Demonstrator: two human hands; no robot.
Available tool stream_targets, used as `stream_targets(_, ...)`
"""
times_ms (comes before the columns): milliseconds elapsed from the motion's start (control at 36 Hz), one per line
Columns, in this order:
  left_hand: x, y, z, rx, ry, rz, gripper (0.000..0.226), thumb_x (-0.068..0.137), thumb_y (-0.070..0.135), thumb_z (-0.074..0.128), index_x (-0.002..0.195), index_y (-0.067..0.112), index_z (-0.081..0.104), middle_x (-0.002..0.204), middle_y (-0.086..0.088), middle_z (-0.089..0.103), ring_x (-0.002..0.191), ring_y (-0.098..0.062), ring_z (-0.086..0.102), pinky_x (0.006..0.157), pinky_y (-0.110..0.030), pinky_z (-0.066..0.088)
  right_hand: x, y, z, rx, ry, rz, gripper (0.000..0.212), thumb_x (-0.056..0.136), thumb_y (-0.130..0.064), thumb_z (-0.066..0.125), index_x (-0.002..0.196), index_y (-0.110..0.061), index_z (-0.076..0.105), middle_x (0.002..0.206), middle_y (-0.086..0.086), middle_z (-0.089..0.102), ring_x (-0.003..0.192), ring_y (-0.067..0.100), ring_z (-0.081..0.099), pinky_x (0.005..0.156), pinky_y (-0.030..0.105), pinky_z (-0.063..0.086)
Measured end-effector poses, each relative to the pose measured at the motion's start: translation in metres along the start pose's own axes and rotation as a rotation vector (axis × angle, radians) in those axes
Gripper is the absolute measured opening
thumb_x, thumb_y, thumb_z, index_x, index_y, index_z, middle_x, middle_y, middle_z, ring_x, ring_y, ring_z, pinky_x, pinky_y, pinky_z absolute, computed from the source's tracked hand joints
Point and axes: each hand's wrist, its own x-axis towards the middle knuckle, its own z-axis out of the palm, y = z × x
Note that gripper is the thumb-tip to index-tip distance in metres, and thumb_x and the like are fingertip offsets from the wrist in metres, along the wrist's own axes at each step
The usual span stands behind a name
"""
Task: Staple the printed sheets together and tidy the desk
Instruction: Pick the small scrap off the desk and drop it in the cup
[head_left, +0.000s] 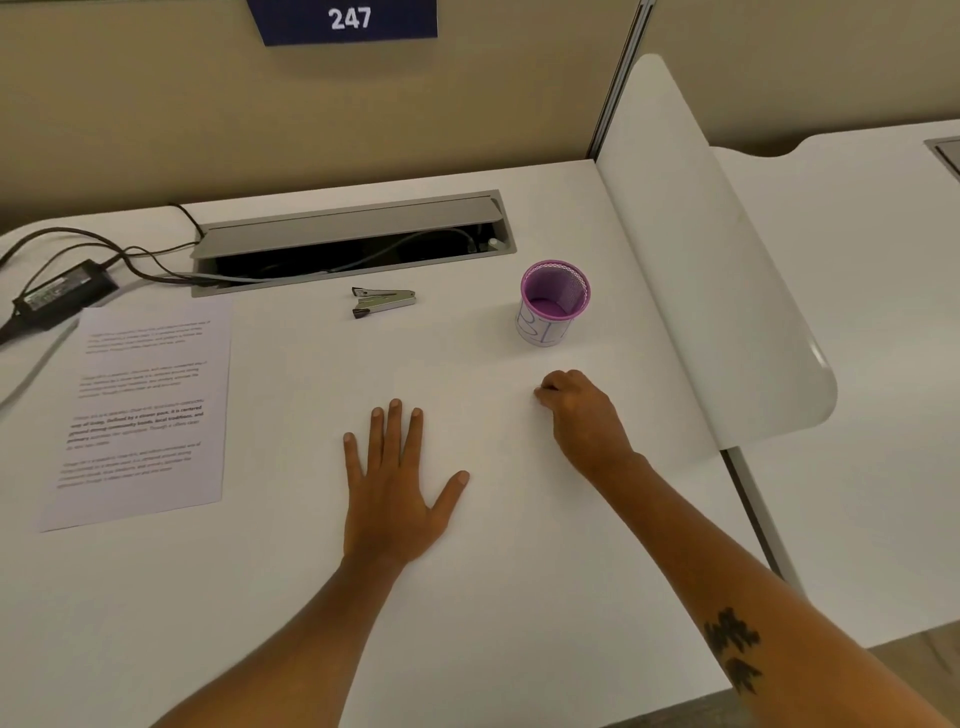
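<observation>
Power brick (65, 293): black, at the left edge of the frame on the desk (519, 597), cords running toward the open cable tray (353, 244).
Printed sheets (143, 410): lay flat in the left part of the frame, just below the power brick, text side up; whether one sheet or several, could not tell.
Cable tray: grey, lid raised, set into the desk at upper centre.
Sign (348, 20): dark blue, top centre, marked 247.
Stapler (383, 301): small, metal with dark tips, lay on its side just below the cable tray, well apart from the sheets and from both hands.
Left hand (397, 483): lay flat at the centre of the frame, palm down, fingers spread, thumb out to the right, holding nothing.
Pen cup (553, 304): purple mesh, upright, right of centre, white paper with blue writing wrapped round its lower part; looked empty.
Right hand (584, 410): rested right of centre, just below the pen cup, fingers curled under into a loose fist against the desk; anything pinched inside, could not tell.
Divider (691, 249): white, curved, at the right, edging the desk.
</observation>
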Motion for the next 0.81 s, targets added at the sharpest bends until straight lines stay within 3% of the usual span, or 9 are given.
stream_targets(111, 0.000, 0.000, 0.000, 0.000, -0.002, -0.003, 0.099, 0.097, 0.083, 0.028, 0.172, 0.023, 0.001, 0.181, -0.003, -0.008, 0.167, -0.024, -0.011, 0.133, -0.063, 0.004, 0.002, 0.000, 0.000, -0.017, -0.019, -0.004, 0.030, 0.082, 0.016, 0.067, 0.109, 0.003, 0.076, 0.099, 0.018, 0.072, 0.090, 0.036, 0.066, 0.068, 0.047, 0.060)
stream_targets(278, 0.000, -0.001, 0.000, 0.002, -0.003, -0.004, 0.099, 0.097, 0.084, 0.027, 0.171, 0.024, 0.001, 0.181, -0.003, -0.008, 0.167, -0.024, -0.012, 0.133, -0.063, 0.004, 0.001, -0.007, 0.002, -0.033, 0.057, -0.027, 0.032, 0.072, 0.024, 0.064, 0.095, 0.004, 0.074, 0.082, 0.016, 0.067, 0.075, 0.035, 0.060, 0.054, 0.041, 0.053)
stream_targets(500, 0.001, -0.001, 0.001, -0.008, -0.001, -0.005, 0.099, 0.097, 0.084, 0.027, 0.172, 0.024, 0.001, 0.181, -0.003, -0.008, 0.167, -0.024, -0.011, 0.133, -0.063, 0.005, -0.001, -0.012, 0.011, -0.007, 0.138, -0.012, 0.032, 0.074, 0.024, 0.062, 0.099, 0.004, 0.068, 0.091, 0.019, 0.065, 0.080, 0.033, 0.057, 0.066, 0.042, 0.055)
stream_targets(583, 0.000, 0.000, 0.000, -0.022, 0.003, -0.002, 0.099, 0.097, 0.083, 0.027, 0.172, 0.024, 0.002, 0.181, -0.003, -0.008, 0.167, -0.024, -0.011, 0.133, -0.064, 0.004, 0.004, -0.008, 0.007, 0.230, 0.209, 0.238, 0.039, 0.071, 0.025, 0.055, 0.097, -0.001, 0.069, 0.096, 0.013, 0.068, 0.089, 0.028, 0.059, 0.074, 0.028, 0.048)
stream_targets(639, 0.000, -0.001, 0.001, -0.030, 0.006, -0.002, 0.099, 0.097, 0.083, 0.029, 0.172, 0.024, 0.003, 0.181, -0.003, -0.008, 0.167, -0.024, -0.011, 0.133, -0.063, 0.003, 0.007, -0.005, -0.002, 0.463, 0.272, 0.472, 0.033, 0.077, 0.020, 0.057, 0.092, -0.005, 0.073, 0.092, 0.007, 0.073, 0.085, 0.021, 0.064, 0.074, 0.018, 0.046)
stream_targets(722, 0.000, -0.001, 0.001, -0.030, 0.005, 0.000, 0.099, 0.098, 0.083, 0.029, 0.172, 0.024, 0.002, 0.181, -0.003, -0.008, 0.167, -0.024, -0.011, 0.133, -0.064, 0.003, 0.012, 0.004, -0.016, 0.889, 0.275, 0.837, 0.026, 0.086, 0.009, 0.065, 0.085, -0.014, 0.077, 0.088, 0.002, 0.075, 0.080, 0.017, 0.069, 0.076, 0.021, 0.055)
stream_targets(806, 0.000, -0.001, 0.001, -0.031, 0.001, -0.003, 0.099, 0.097, 0.083, 0.028, 0.172, 0.024, 0.002, 0.181, -0.003, -0.008, 0.167, -0.024, -0.011, 0.133, -0.064, 0.003, 0.016, 0.014, -0.032, 1.335, 0.234, 1.011, 0.024, 0.090, 0.015, 0.065, 0.085, -0.007, 0.073, 0.090, 0.010, 0.070, 0.079, 0.020, 0.065, 0.067, 0.020, 0.058)
